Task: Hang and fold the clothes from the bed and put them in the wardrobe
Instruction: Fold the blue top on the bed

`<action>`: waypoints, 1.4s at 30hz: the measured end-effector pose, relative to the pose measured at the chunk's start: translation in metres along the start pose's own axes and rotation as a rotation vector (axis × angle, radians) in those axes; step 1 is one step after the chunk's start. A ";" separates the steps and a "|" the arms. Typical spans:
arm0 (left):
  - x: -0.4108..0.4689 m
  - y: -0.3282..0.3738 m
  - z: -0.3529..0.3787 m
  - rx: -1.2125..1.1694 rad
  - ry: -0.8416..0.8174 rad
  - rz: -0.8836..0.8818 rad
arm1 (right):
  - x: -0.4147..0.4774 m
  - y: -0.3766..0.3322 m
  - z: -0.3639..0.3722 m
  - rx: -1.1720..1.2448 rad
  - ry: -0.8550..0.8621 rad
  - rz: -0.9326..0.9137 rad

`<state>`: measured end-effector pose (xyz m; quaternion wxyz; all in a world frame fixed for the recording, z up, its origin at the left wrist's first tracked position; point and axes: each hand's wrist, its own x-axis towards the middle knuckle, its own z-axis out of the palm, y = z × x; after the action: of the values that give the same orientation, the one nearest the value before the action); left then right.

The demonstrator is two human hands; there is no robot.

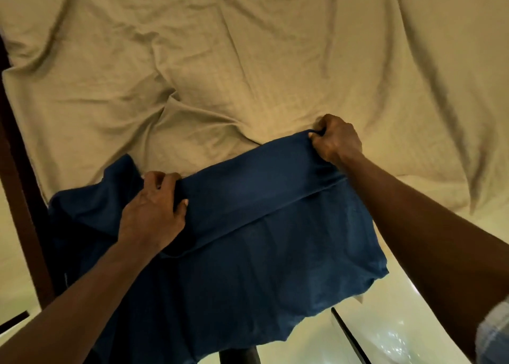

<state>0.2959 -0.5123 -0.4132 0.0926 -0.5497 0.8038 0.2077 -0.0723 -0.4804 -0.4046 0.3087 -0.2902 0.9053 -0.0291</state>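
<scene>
Head view looked down on a dark blue, soft cloth garment (261, 239) spread at the near edge of a bed covered with a wrinkled beige sheet (248, 60). Its far part lay on the sheet, while its near part hung over the edge toward the person. A folded band of the blue cloth ran across the garment between the two hands, rising toward the right.

The left hand (154, 212) sat at the left end of that band, its grip curled round the bunched fold, fingers over the far edge and thumb on the near side. The right hand (334, 139) was farther out over the sheet at the band's right end, its grip closed tight, pinching the corner of the cloth between thumb and curled fingers. The cloth was pulled fairly taut between the two hands, and more of it lay rumpled to the left of the left hand.

A dark wooden post (16, 170) ran along the left edge. A glossy pale floor (399, 322) showed at lower right, with a thin dark bar (349, 336) across it. A checked sleeve cuff (493, 333) showed on the right arm.
</scene>
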 end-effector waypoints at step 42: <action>-0.053 -0.243 -0.064 -0.885 0.131 -0.328 | -0.311 -0.122 0.247 0.040 0.014 -0.816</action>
<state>0.5445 -0.5706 -0.3926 -0.1697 -0.6680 0.5449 0.4775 0.3304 -0.3813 -0.4072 0.2712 -0.6191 0.7174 -0.1689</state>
